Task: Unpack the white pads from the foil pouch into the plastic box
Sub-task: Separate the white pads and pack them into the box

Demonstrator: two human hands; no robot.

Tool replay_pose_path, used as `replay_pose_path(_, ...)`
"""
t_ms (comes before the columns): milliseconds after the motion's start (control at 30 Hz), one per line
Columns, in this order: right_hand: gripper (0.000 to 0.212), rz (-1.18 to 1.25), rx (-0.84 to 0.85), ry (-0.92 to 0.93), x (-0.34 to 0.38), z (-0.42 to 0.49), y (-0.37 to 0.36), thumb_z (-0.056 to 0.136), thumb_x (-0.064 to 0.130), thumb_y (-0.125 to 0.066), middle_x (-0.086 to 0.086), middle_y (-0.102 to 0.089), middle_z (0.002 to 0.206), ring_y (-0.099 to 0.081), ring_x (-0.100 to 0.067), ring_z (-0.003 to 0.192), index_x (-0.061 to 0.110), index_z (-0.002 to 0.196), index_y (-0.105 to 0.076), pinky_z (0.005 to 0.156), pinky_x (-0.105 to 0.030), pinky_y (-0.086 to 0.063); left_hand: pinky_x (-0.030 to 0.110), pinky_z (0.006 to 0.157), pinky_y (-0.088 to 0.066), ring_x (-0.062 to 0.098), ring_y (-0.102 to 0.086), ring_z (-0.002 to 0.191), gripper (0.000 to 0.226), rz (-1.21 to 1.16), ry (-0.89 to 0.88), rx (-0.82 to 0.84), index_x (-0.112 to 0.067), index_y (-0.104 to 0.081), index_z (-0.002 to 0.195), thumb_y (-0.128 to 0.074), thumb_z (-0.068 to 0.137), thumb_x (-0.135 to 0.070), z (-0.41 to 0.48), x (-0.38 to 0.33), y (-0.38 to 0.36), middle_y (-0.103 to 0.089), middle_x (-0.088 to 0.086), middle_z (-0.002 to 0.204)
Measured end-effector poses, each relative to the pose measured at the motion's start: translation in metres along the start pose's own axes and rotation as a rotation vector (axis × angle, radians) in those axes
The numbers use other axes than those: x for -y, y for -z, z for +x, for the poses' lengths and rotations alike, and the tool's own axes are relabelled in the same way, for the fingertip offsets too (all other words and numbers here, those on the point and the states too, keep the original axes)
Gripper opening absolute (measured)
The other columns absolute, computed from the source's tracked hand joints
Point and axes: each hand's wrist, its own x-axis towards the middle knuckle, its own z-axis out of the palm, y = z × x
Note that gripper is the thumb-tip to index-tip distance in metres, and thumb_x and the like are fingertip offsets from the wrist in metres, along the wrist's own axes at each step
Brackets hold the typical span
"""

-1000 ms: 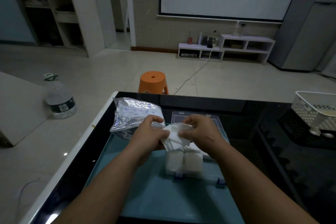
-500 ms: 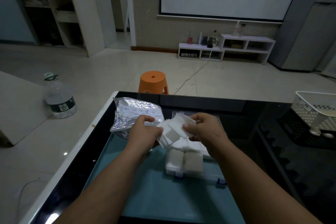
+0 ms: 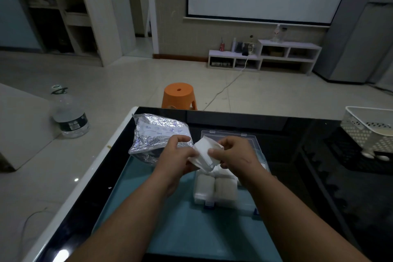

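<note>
Just below the grip, on my side, the plastic box (image 3: 244, 204) holds two packed rows of pads (image 3: 214, 187). Above it I have a fanned stack of white pads (image 3: 205, 155) pinched from both sides: left hand (image 3: 176, 155) curled round its left edge, right hand (image 3: 236, 155) with thumb on top. I'd square the stack between both hands first, then lower it into the space behind the packed rows, pressing so none slip. The foil pouch (image 3: 157, 134) lies just beyond my left hand
</note>
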Motion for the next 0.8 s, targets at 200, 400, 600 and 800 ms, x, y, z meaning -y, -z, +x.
replay_pose_path(200, 0.008, 0.106, 0.049, -0.068, 0.000, 0.001, 0.000, 0.090, 0.006, -0.064, -0.008, -0.069, 0.091, -0.070, -0.020, 0.081, 0.014, 0.089, -0.067, 0.067, -0.026, -0.059, 0.035, 0.062, -0.059, 0.029, -0.069, 0.082, 0.033, 0.056, -0.009, -0.039, -0.017, -0.051, 0.108, -0.065, 0.085, 0.002, 0.000, 0.001, 0.000, -0.060, 0.018, 0.107)
replay_pose_path(400, 0.014, 0.381, 0.027, -0.210, 0.005, -0.001, -0.002, 0.092, -0.003, -0.056, -0.017, -0.068, 0.101, -0.072, -0.025, 0.084, 0.007, 0.095, -0.067, 0.066, -0.027, -0.059, 0.030, 0.055, -0.055, 0.033, -0.067, 0.085, 0.037, -0.045, 0.021, -0.053, -0.019, -0.053, 0.111, -0.062, 0.085, 0.005, 0.001, -0.003, 0.003, -0.060, 0.018, 0.110)
replay_pose_path(600, 0.015, 0.508, -0.001, -0.270, 0.009, -0.004, -0.005, 0.092, -0.006, -0.054, -0.019, -0.067, 0.100, -0.071, -0.028, 0.085, 0.003, 0.093, -0.065, 0.062, -0.028, -0.059, 0.031, 0.056, -0.056, 0.031, -0.067, 0.082, 0.035, -0.063, 0.028, -0.034, -0.020, -0.054, 0.110, -0.060, 0.087, 0.006, 0.001, -0.002, 0.002, -0.062, 0.020, 0.110)
replay_pose_path(800, 0.021, 0.526, -0.241, -0.191, 0.008, -0.003, -0.010, 0.092, -0.002, -0.057, -0.007, -0.064, 0.092, -0.066, -0.022, 0.086, 0.015, 0.083, -0.066, 0.064, -0.027, -0.058, 0.030, 0.050, -0.054, 0.033, -0.065, 0.082, 0.024, -0.120, 0.063, -0.083, -0.012, -0.052, 0.103, -0.058, 0.088, 0.006, 0.005, -0.001, 0.005, -0.061, 0.023, 0.114)
